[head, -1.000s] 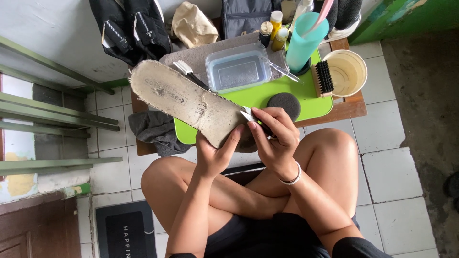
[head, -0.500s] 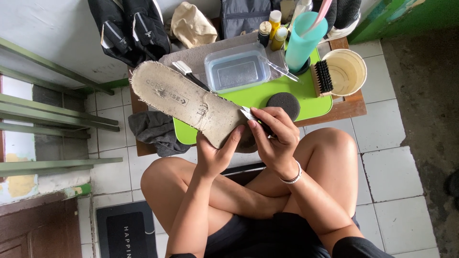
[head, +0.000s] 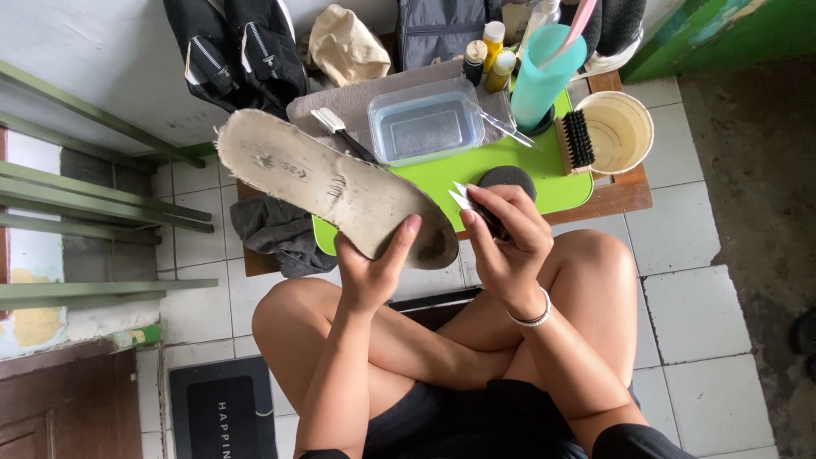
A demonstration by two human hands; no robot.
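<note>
My left hand (head: 374, 268) grips a worn, dirty grey insole (head: 327, 187) by its heel end, holding it up over my crossed legs with the toe end pointing upper left. Beside the insole's heel, my right hand (head: 508, 242) is closed around small dark-handled scissors (head: 469, 202). Their pale blades stick out to the left, close to the insole's edge.
A low wooden table carries a green mat (head: 552, 183), a clear plastic tub of water (head: 425, 127), a teal cup (head: 544, 81), small bottles (head: 493, 55), a brush (head: 578, 140) on a cream bowl (head: 616, 132), and a dark round sponge (head: 507, 177). Black shoes (head: 242, 51) and a grey cloth (head: 276, 234) lie left.
The insole's heel and my right hand with the scissors have stayed almost in place; only a slight shift of the fingers shows.
</note>
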